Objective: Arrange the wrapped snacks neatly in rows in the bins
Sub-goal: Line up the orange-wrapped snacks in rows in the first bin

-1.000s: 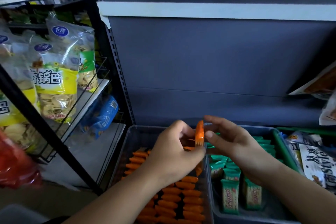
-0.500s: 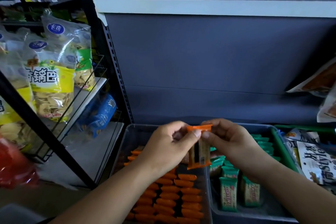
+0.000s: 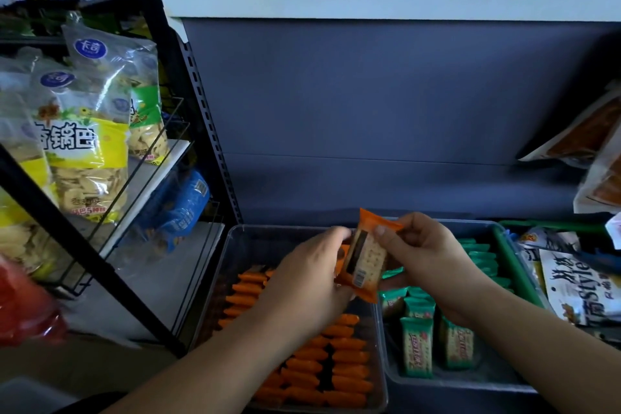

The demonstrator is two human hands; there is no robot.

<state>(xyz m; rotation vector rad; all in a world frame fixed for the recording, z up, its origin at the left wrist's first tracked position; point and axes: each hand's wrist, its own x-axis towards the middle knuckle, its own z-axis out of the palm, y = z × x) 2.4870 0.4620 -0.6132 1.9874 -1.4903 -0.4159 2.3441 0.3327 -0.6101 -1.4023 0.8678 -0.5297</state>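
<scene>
Orange cracker packet point(image 3: 364, 255): orange film w/ a clear window showing a pale, dotted cracker, a black strip down its left side, and a barcode near the bottom end. It's held in the air over the far right corner of the clear bin point(image 3: 235, 245), just about above the rim it shares w/ the green-packet bin point(image 3: 470, 384).

Long axis is approx. upright, top crimp leaning a bit right and away from the bin, bottom crimp pointing down twd the orange packets point(image 3: 346, 356), which lie in 2 rows in the bin. Barcode side faces the camera.

Both hands are clamped on it. Left hand point(image 3: 309, 275) wraps the left edge. Right hand point(image 3: 426, 255) pinches the upper right part, thumb on the face.

Left fingertips are blurred and partly behind the packet. Right fingers sit behind it, unseen. Print is too small to read. The left forearm covers part of the rows. Green packets point(image 3: 416, 346), right of the clear bin, are partly hidden by the right wrist.
</scene>
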